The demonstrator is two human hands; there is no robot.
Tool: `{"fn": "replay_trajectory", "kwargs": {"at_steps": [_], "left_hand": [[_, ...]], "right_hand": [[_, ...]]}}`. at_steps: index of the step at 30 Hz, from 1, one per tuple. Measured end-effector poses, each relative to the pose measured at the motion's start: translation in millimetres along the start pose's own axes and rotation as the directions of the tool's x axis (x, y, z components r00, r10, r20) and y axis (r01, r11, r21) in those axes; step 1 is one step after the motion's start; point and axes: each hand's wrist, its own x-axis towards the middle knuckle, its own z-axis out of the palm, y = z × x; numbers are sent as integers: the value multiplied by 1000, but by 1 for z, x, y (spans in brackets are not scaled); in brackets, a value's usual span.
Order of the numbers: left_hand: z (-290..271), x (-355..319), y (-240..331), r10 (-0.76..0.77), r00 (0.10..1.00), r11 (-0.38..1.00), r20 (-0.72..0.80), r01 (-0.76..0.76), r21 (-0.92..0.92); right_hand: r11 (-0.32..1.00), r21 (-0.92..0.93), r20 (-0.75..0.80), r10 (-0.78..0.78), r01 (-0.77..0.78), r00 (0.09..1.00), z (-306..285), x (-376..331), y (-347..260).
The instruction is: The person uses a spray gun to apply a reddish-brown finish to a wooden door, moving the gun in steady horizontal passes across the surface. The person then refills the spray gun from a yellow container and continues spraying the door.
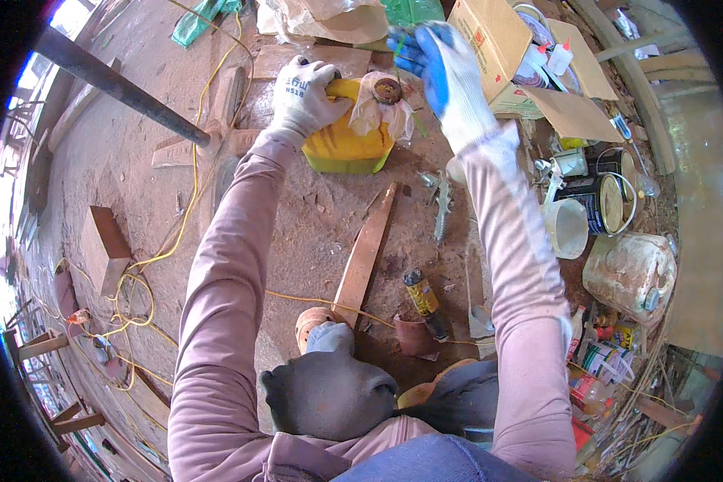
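Observation:
A yellow plastic jerrycan (341,145) stands on the dusty floor in front of me. My left hand (305,96), in a white knit glove, grips the handle on its top. A crumpled white plastic sheet (381,112) covers its mouth, with a dark round cap or opening (387,90) in the middle. My right hand (442,72), in a white glove with blue palm and fingers, hovers just above and right of that mouth, fingers pinched on what looks like a thin green strip; what it grips is too small to tell.
An open cardboard box (522,64) with bottles sits at the right. Paint tins (606,201), a white cup (566,229) and a spray gun (440,201) lie near my right arm. A wooden slat (365,257), a yellow cable (193,161) and a dark pipe (120,84) cross the floor.

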Motion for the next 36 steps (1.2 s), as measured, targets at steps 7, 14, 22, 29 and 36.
{"fn": "replay_trajectory", "kwargs": {"at_steps": [7,14,22,29,36], "left_hand": [[3,2,2,9,997,1000,-82,-10,-12],[4,2,-6,-5,998,1000,-56,4,-30],[-1,5,-22,121,991,981,57,-110,-163],[-9,20,8,-168,935,913,314,267,-307],[-5,44,13,-216,957,862,195,281,-422]], "right_hand": [[946,324,83,-62,32,995,47,59,-14],[953,294,507,-93,-70,857,-2,-52,-122],[908,-117,-200,375,-402,905,-84,-204,-111],[661,-508,59,667,-552,743,-58,-260,-31],[526,-781,556,339,337,759,-54,-286,22]]}}
